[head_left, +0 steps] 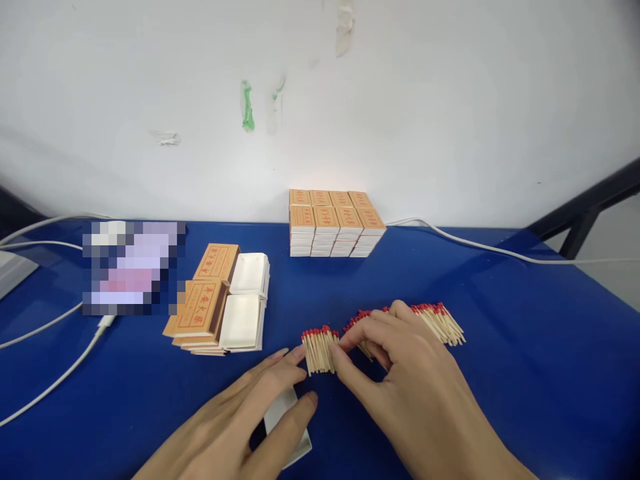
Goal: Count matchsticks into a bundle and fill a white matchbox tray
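Observation:
A small bunch of red-tipped matches (318, 352) lies on the blue table between my two hands. My left hand (245, 407) stretches over a white matchbox tray (284, 407), its thumb across the tray and its fingertips at the bunch's left side. Those fingers are apart; part of the tray is hidden beneath them. At the bunch's right edge, my right hand (400, 360) has thumb and forefinger pinched together on matches. A longer row of matches (440, 323) runs behind and beyond my right hand, which covers part of it.
Orange matchbox sleeves (200, 310) stand stacked at the left, beside stacked white trays (243, 320). A block of closed matchboxes (336, 223) sits against the white wall (430, 113). A blurred-out device (135, 267) with a white cable (75, 370) lies far left.

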A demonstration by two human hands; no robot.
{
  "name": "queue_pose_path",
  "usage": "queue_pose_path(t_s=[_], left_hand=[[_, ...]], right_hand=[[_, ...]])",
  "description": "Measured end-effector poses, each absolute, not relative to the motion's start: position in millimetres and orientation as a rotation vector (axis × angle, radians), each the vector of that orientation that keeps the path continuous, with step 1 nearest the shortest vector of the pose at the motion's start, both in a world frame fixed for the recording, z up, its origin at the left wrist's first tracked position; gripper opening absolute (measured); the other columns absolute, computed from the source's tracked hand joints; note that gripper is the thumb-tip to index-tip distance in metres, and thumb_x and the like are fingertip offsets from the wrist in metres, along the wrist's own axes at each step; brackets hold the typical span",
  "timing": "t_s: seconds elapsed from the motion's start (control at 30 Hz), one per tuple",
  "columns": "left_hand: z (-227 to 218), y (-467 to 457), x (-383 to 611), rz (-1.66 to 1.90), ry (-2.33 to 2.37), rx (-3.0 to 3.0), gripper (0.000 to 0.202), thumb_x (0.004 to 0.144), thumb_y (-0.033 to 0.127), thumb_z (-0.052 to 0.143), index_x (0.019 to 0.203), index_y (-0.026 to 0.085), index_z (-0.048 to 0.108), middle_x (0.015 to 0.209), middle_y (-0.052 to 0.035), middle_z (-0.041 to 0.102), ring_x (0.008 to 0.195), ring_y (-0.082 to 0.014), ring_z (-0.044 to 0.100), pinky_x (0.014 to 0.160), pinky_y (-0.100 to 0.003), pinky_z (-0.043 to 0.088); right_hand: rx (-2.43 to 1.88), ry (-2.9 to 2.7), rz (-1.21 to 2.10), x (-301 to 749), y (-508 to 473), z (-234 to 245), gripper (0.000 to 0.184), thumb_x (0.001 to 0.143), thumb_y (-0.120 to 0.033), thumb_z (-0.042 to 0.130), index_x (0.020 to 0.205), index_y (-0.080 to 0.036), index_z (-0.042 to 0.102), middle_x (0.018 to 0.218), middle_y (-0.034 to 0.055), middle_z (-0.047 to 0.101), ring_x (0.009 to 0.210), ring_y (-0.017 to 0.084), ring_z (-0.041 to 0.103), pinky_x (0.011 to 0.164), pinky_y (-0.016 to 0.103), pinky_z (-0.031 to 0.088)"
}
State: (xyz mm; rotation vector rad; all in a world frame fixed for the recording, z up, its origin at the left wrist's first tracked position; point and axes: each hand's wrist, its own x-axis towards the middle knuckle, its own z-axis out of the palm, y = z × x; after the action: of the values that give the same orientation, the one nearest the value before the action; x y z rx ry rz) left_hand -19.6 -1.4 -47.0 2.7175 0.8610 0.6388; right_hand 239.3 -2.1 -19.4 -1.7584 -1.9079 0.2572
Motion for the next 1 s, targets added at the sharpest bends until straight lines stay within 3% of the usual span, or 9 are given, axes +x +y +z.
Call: queue_pose_path(t_s=[0.1, 0.3, 0.5, 0.7, 0.87, 1.0], left_hand=[[-53.2, -0.3, -20.5, 0.698, 0.834, 2.740, 0.055, 0.110, 0.048, 0.061, 0.164, 0.037, 0.059, 0.163, -0.0029, 0.068, 0.139, -0.0269, 0.075, 0.110, -0.032, 0.066], [-56.6, -0.7, -18.0, 0.732, 0.891, 2.744, 0.053, 0.109, 0.043, 0.064, 0.162, 0.041, 0.060, 0.160, -0.0004, 0.070, 0.137, -0.0252, 0.077, 0.108, -0.030, 0.067], [-45.1, 0.6, -19.4, 0.632, 0.843, 2.732, 0.050, 0.112, 0.048, 0.061, 0.161, 0.037, 0.062, 0.164, -0.0018, 0.067, 0.141, -0.0259, 0.074, 0.113, -0.030, 0.064], [-56.2, -1.8, -19.8, 0.697, 0.860, 2.737, 0.050, 0.111, 0.046, 0.061, 0.161, 0.037, 0.062, 0.161, -0.0025, 0.070, 0.138, -0.0260, 0.075, 0.111, -0.031, 0.065], [-55.4, -2.5, -18.7, 0.708, 0.890, 2.696, 0.055, 0.109, 0.055, 0.063, 0.163, 0.043, 0.060, 0.161, -0.0005, 0.070, 0.137, -0.0271, 0.077, 0.109, -0.032, 0.067], [-49.9, -1.7, -20.4, 0.611, 0.873, 2.694, 0.050, 0.113, 0.044, 0.060, 0.163, 0.040, 0.060, 0.164, -0.0011, 0.067, 0.141, -0.0265, 0.074, 0.117, -0.034, 0.061]], right_hand=[[-1.764, -1.913, 0.232, 239.6, -2.5, -18.5, 0.029, 0.099, -0.026, 0.076, 0.072, -0.026, 0.064, 0.071, 0.0008, 0.069, 0.075, 0.025, 0.060, 0.082, 0.047, 0.053], [-1.761, -1.891, 0.256, 236.7, -1.5, -19.0, 0.028, 0.100, -0.026, 0.075, 0.074, -0.026, 0.065, 0.072, 0.0006, 0.068, 0.077, 0.026, 0.062, 0.079, 0.047, 0.050], [-1.756, -1.879, 0.245, 242.1, -0.6, -10.2, 0.029, 0.102, -0.028, 0.072, 0.073, -0.027, 0.066, 0.069, -0.0004, 0.068, 0.073, 0.025, 0.059, 0.076, 0.047, 0.047], [-1.789, -1.887, 0.200, 259.9, 1.6, -8.3, 0.020, 0.101, -0.028, 0.073, 0.081, -0.030, 0.075, 0.078, -0.0009, 0.077, 0.077, 0.027, 0.067, 0.076, 0.048, 0.046], [-1.775, -1.939, 0.233, 256.0, 0.5, -10.2, 0.018, 0.099, -0.023, 0.076, 0.082, -0.028, 0.075, 0.076, -0.0012, 0.075, 0.081, 0.028, 0.066, 0.075, 0.046, 0.048], [-1.740, -1.953, 0.233, 249.9, 2.2, -12.1, 0.013, 0.100, -0.017, 0.071, 0.092, -0.025, 0.077, 0.078, 0.0013, 0.075, 0.081, 0.027, 0.062, 0.070, 0.042, 0.047]])
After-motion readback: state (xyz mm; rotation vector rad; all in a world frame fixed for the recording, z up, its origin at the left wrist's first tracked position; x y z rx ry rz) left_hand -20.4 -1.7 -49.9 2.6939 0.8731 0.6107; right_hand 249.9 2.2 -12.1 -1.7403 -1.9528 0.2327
